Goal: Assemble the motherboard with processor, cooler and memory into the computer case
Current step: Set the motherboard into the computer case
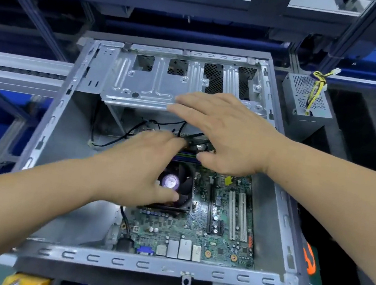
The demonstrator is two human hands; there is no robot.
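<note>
An open grey computer case (50, 124) lies flat in front of me. Inside it sits the green motherboard (196, 234), with a black cooler fan (183, 189) on it. My left hand (138, 169) lies over the fan's left side, its thumb on the fan top and its fingers reaching toward the far edge of the board. My right hand (221, 132) hovers above the board's far end with fingers spread flat. The memory slots (185, 154) are mostly hidden under both hands. Black cables (133, 132) run along the case floor beyond the fan.
A metal drive cage (147, 82) spans the far part of the case. A grey power supply (304, 102) with yellow and black wires stands outside at the right. White expansion slots (236, 218) run down the board's right side. Blue bins and metal racking surround the bench.
</note>
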